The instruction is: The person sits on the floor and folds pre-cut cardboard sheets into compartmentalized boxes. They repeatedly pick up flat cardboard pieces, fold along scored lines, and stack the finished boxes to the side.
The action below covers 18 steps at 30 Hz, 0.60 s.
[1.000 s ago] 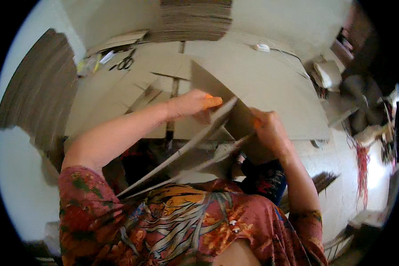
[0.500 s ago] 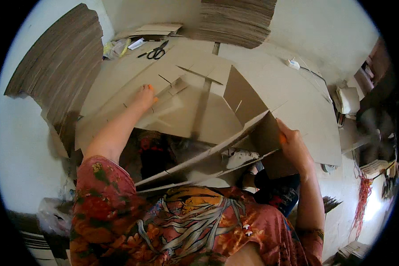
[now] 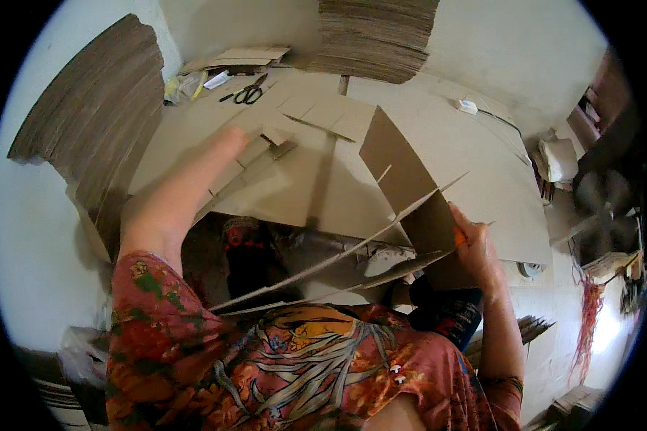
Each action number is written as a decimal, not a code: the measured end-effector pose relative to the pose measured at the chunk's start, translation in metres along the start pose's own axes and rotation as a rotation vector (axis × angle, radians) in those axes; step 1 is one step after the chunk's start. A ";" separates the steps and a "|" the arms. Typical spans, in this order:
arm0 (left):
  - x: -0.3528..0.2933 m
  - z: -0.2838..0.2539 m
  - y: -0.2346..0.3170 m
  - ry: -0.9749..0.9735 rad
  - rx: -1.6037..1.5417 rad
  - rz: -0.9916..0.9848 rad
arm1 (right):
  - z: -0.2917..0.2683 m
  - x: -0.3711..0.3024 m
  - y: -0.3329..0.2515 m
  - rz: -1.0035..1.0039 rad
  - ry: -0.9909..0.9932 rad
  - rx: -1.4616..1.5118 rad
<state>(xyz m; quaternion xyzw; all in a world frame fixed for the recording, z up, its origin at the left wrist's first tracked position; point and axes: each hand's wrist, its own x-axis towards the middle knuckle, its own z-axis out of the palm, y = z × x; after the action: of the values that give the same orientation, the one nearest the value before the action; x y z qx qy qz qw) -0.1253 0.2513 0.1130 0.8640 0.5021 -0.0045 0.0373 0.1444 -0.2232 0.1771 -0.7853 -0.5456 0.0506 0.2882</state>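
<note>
My right hand [image 3: 476, 248] grips a cardboard divider [image 3: 399, 154] by its edge, with orange showing at a finger. The divider stands tilted, and long cardboard strips [image 3: 323, 260] slotted across it stretch left toward my shirt. Over the left part of the table, my left hand [image 3: 233, 138] reaches to slotted cardboard strips [image 3: 255, 161] lying on the surface. Its fingers are hidden, so whether it grips a strip does not show. Another slotted cardboard piece [image 3: 320, 118] lies just beyond.
Black scissors [image 3: 248, 93] lie at the far left near a plastic bag [image 3: 183, 87]. Tall cardboard stacks stand at the left [image 3: 93, 122] and back [image 3: 374, 39]. A white power socket [image 3: 467, 106] with a cable lies at the right; a fan [image 3: 602, 205] stands beyond the table [image 3: 474, 151].
My left hand has turned so its fingers no longer show, staying over the strips. My right hand has lowered slightly, and the long strips have shifted with the divider.
</note>
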 end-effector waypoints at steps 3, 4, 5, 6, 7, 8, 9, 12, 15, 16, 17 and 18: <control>-0.001 -0.027 0.015 -0.062 -0.157 0.175 | -0.001 -0.005 0.002 -0.056 0.015 0.029; -0.005 -0.037 0.031 -0.068 -0.222 0.211 | -0.004 -0.005 -0.001 -0.079 0.014 0.032; -0.010 -0.046 0.049 -0.074 -0.287 0.247 | -0.006 -0.007 -0.004 -0.102 0.014 0.035; -0.023 -0.059 0.072 -0.130 -0.393 0.213 | -0.007 -0.009 -0.005 -0.136 0.050 0.029; -0.039 -0.072 0.101 -0.190 -0.496 0.183 | -0.008 -0.011 -0.004 -0.165 0.088 0.021; -0.052 -0.080 0.122 -0.245 -0.597 0.146 | -0.010 -0.011 -0.005 -0.203 0.126 0.017; -0.058 -0.077 0.134 -0.304 -0.640 0.195 | -0.010 -0.010 -0.008 -0.224 0.158 0.034; -0.079 -0.059 0.160 -0.454 -0.753 0.321 | -0.005 -0.012 -0.013 -0.250 0.209 0.076; -0.096 -0.044 0.192 -0.550 -0.815 0.444 | -0.003 -0.011 -0.004 -0.165 0.132 0.058; -0.104 -0.049 0.206 -0.580 -0.817 0.497 | -0.004 -0.011 0.003 -0.121 0.075 0.035; -0.109 -0.056 0.214 -0.605 -0.820 0.543 | -0.005 -0.010 0.008 -0.084 0.016 0.015; -0.109 -0.062 0.220 -0.648 -0.877 0.539 | -0.004 -0.009 0.012 -0.082 0.027 0.036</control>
<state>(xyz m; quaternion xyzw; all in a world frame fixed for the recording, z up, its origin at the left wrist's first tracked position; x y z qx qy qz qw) 0.0093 0.0524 0.1925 0.8194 0.1839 -0.0505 0.5406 0.1525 -0.2353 0.1723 -0.7576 -0.5724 0.0377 0.3114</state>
